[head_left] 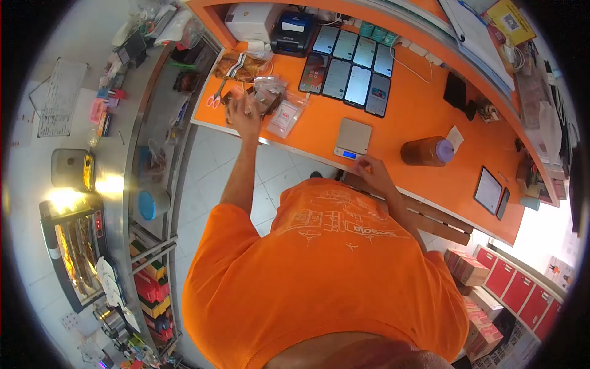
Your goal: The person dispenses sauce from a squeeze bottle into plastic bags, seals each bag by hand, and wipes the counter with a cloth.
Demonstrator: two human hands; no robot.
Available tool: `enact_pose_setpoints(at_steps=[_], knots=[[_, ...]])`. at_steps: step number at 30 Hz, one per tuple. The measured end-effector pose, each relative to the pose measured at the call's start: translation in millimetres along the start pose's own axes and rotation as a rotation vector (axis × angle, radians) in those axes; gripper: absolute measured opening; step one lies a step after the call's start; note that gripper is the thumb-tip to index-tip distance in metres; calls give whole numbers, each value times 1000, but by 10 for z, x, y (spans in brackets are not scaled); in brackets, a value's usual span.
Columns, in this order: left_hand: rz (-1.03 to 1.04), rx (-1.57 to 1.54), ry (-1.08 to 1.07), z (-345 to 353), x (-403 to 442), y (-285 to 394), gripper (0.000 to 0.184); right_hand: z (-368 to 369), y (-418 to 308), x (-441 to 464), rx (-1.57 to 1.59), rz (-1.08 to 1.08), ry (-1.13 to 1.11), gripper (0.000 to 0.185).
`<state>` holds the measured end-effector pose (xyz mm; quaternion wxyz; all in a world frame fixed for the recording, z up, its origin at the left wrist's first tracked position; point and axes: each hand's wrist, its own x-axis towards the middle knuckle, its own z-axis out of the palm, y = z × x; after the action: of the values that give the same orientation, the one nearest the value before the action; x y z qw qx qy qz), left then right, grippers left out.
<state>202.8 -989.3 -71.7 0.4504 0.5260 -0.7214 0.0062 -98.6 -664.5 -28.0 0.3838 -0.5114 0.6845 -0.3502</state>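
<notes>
My left hand (244, 115) reaches over the left part of the orange counter (413, 141), its fingers spread and bent over a dark item beside clear plastic packets (268, 91); whether it grips anything is hard to see. A zip bag with a white and red label (284, 117) lies just right of it. Pink-handled scissors (214, 101) rest on its left. My right hand (369, 169) is at the counter's front edge, fingers curled, close to the lower right corner of a small scale (353, 136) with a lit blue display. Nothing shows on the scale's plate.
Several phones (357, 85) lie in rows at the back, near a black printer (293, 34). A brown container with a purple lid (424, 151) stands right of the scale. A tablet (488, 189) lies far right. Metal shelving (175, 141) stands at the left.
</notes>
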Motion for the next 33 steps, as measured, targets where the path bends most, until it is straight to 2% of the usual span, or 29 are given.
enact_pose_setpoints(at_steps=[2, 4, 5, 8, 9, 10, 14, 20, 23, 24, 27, 28, 31, 33], knots=[[-26, -128, -298, 87, -323, 206, 63, -9, 110, -122, 11, 53, 26, 22], [-113, 87, -487, 101, -648, 651, 76, -34, 98, -279, 55, 157, 47, 24], [-150, 194, -581, 89, -760, 803, 83, -24, 92, -325, 47, 137, 57, 22], [-108, 273, -540, 281, -964, 857, 97, -77, 12, -395, 74, 131, 113, 20], [-180, 211, -612, 172, -869, 1016, 99, -101, -51, -402, 133, 144, 110, 21], [-177, 220, -633, 166, -879, 1089, 96, -136, -95, -421, 192, 151, 102, 22], [-161, 175, -690, 333, -844, 1113, 84, -243, -121, -442, 61, 39, 103, 22], [-5, 5, -700, 287, -852, 1318, 80, -328, -133, -483, 74, -6, 35, 20], [-108, -470, -665, 116, -832, 1526, 77, -488, -384, -470, 89, -97, 62, 17], [-191, -574, -739, -10, -820, 1633, 75, -557, -550, -477, 110, -136, 96, 18], [194, -814, -704, -296, -805, 1988, 78, -763, -982, -484, 204, -211, 184, 17], [233, -809, -729, -423, -809, 2123, 79, -796, -1042, -495, 243, -231, 210, 17], [340, -769, -788, -788, -744, 2543, 82, -974, -933, -397, 70, -403, 61, 21], [391, -713, -804, -898, -741, 2706, 84, -1049, -912, -443, 65, -368, 12, 24]])
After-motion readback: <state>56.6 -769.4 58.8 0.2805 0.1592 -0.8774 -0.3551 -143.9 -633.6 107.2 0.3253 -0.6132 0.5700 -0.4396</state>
